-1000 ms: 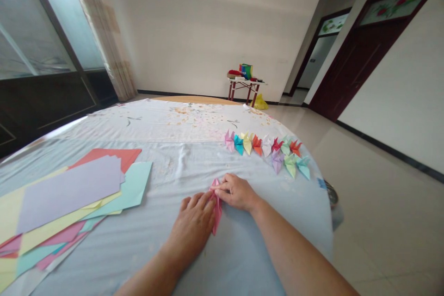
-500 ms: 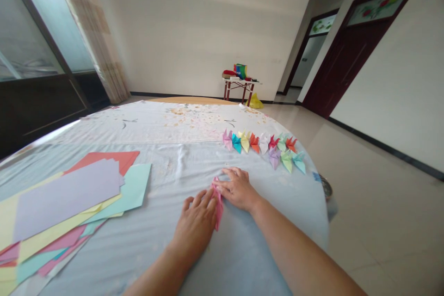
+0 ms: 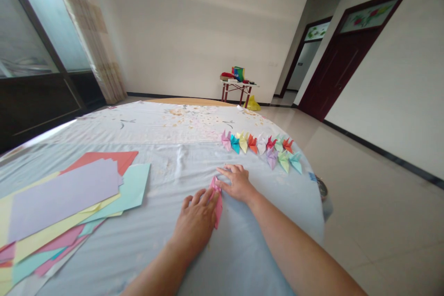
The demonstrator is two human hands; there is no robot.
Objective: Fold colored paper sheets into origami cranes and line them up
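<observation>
A narrow piece of folded pink paper [image 3: 218,212] lies flat on the cloth-covered table, its long side pointing away from me. My left hand [image 3: 197,212] rests along its left side, fingers stretched out and fingertips pressing on the paper. At its far right edge, my right hand [image 3: 237,183] touches the paper with the thumb, and the other fingers are spread above the cloth. Part of the paper is hidden under the left fingers. Beyond my right hand stand several folded paper cranes [image 3: 252,144] in different colours, in two rows.
To the left lies a loose stack of coloured paper sheets [image 3: 65,199], with lilac on top. The tablecloth [image 3: 156,249] is pale blue near me and flowered farther off. A small table [image 3: 239,84] with things on it stands by the wall, a yellow bag [image 3: 254,103] beside it.
My right index finger has lifted and straightened off the paper, while the thumb stays at it. The left hand holds nearly the same place. The whole view has shifted slightly.
</observation>
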